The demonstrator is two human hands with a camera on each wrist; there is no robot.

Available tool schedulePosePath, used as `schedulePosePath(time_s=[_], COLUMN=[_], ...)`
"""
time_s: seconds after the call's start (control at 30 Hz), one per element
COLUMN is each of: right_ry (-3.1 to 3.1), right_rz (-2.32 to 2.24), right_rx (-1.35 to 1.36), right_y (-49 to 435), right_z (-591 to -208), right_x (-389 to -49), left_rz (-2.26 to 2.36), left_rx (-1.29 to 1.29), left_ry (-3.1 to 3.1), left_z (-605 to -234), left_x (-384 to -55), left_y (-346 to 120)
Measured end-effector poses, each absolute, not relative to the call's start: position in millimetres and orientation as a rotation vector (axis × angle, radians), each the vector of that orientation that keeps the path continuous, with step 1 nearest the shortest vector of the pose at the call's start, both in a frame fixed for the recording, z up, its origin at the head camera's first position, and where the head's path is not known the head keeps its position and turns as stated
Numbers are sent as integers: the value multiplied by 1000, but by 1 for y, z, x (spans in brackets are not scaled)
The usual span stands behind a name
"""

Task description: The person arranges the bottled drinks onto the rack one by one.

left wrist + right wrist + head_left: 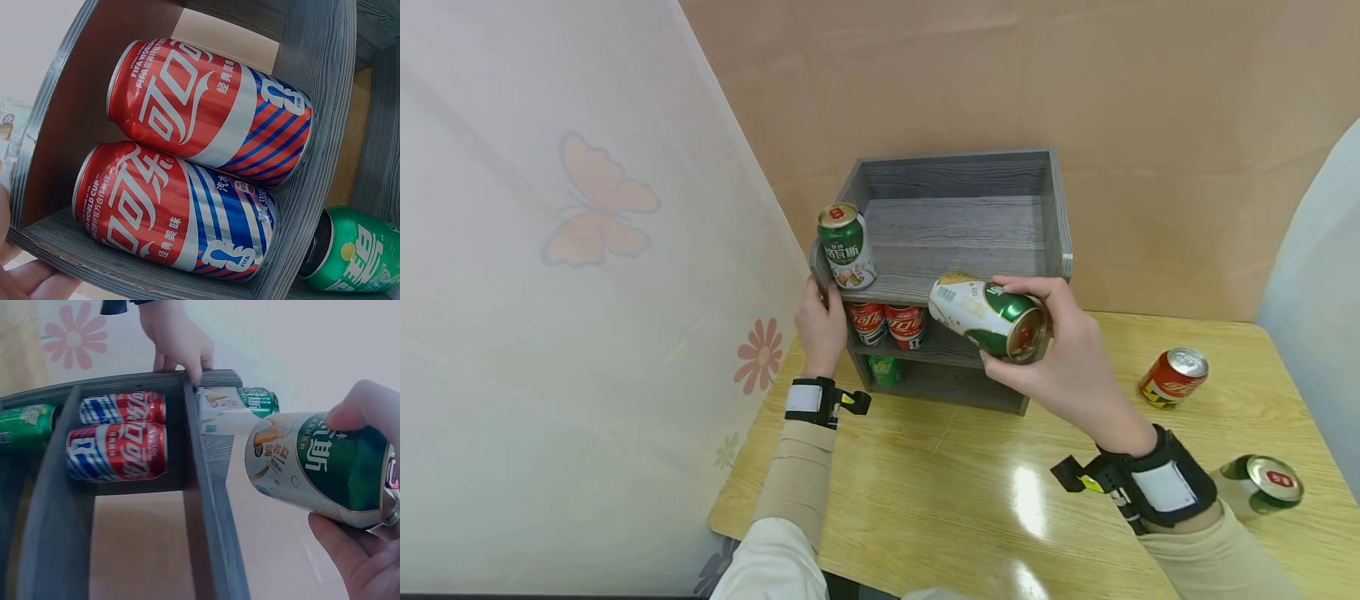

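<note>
My right hand (1067, 358) grips a green-and-white drink can (966, 307), tipped on its side in front of the top level of a grey wooden shelf (955, 225). In the right wrist view, thumb and fingers lie on opposite sides of that can. My left hand (822, 331) holds the shelf's left side at the top board. Just above it, a matching green-and-white can (847, 254) stands upright at the top level's front left corner. Two red cola cans (206, 106) stand side by side on the middle level. Below them is a green can (356, 250), partly hidden.
On the wooden table (955, 483), to the shelf's right, stands a red can (1172, 377). Nearer, another green-and-white can (1262, 483) is partly covered by my right wrist. A pale curtain with a butterfly (598, 200) hangs at left, and a tan backdrop (1150, 167) is behind.
</note>
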State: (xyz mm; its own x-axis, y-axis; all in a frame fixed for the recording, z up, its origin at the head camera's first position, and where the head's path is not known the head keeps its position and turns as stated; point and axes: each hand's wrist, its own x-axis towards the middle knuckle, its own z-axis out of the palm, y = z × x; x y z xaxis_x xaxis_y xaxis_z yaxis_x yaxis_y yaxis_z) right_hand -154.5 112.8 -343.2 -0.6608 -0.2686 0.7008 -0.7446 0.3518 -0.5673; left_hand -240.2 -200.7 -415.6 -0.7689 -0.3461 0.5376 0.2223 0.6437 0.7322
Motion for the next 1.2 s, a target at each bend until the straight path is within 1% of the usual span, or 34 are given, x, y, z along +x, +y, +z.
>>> schedulePosePath(time_s=[0.43, 0.73, 1.2], right_ry=[-2123, -2180, -2343], right_rz=[1363, 1446, 1408], right_rx=[928, 834, 741], right_y=[87, 67, 48], right_z=[-322, -320, -319], right_x=[-182, -203, -228], left_rz=[-1099, -1094, -1105], left_rx=[98, 92, 85], left_ry=[-2189, -2180, -2180], left_z=[-416, -417, -416], left_x=[-241, -242, -242], left_y=[-201, -203, -203])
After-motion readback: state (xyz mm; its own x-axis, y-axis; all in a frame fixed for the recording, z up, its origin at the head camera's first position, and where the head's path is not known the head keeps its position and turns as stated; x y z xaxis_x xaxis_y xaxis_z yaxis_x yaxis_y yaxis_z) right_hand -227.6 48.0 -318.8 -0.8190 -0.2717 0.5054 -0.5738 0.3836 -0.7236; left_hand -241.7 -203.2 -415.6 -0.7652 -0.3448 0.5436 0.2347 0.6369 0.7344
